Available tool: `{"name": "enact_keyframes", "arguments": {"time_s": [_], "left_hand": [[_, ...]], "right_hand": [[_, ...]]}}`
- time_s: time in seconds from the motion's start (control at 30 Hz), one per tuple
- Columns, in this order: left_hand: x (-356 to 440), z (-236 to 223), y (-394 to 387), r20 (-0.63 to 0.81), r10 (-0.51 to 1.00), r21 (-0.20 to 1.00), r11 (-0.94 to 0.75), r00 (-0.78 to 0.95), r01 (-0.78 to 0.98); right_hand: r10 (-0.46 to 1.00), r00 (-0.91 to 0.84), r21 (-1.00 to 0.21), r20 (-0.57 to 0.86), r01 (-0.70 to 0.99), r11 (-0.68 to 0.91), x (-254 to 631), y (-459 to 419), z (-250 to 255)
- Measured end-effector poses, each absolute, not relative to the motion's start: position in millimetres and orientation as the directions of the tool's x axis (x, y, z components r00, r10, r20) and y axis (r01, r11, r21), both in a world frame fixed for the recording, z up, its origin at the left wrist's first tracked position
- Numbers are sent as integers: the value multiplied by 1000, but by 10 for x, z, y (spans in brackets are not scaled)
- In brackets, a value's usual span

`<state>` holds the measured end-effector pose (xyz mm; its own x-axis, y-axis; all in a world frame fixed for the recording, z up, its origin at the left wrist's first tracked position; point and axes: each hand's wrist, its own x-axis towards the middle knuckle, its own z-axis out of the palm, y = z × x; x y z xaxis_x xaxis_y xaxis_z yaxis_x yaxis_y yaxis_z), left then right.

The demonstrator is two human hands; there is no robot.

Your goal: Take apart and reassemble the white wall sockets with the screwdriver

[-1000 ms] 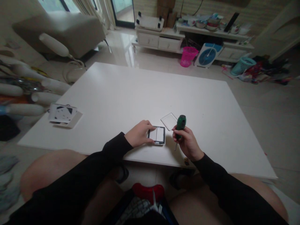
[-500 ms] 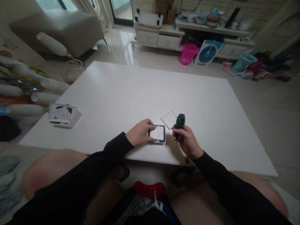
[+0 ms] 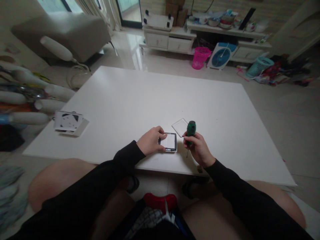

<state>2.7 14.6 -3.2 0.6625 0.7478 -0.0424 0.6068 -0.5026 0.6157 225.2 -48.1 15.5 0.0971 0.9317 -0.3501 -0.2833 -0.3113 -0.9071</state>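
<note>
My left hand [image 3: 151,140] grips the left side of a small square device [image 3: 171,142] with a white face and a dark border, which lies on the white table [image 3: 140,100]. Thumb and fingers press on its near and far edges. In my right hand [image 3: 198,148] is a green-handled screwdriver [image 3: 191,129], its handle up and its thin shaft pointing down beside the device, apart from it. A thin square white frame or cover [image 3: 179,127] lies flat just beyond the device, partly behind the screwdriver. A small brownish thing [image 3: 199,169] sits at the table's near edge, below my right wrist.
At the table's left end stands a white box [image 3: 70,122] with a dark printed pattern. Bulky pale rounded objects [image 3: 28,116] crowd that side. Beyond the table are a pink basket [image 3: 200,58], a blue fan [image 3: 221,56] and a low white cabinet [image 3: 167,41].
Both hands stay nearly where they were, the left still on the device. The screwdriver handle has shifted very slightly to the left. The whole view has moved a little.
</note>
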Motion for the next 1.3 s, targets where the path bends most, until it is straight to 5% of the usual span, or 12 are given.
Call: {"name": "enact_keyframes", "arguments": {"time_s": [1.3], "left_hand": [[-15, 6, 120, -65, 750, 612, -491, 658, 620]], "right_hand": [[930, 102, -906, -352, -287, -312, 2239, -492, 195]]}}
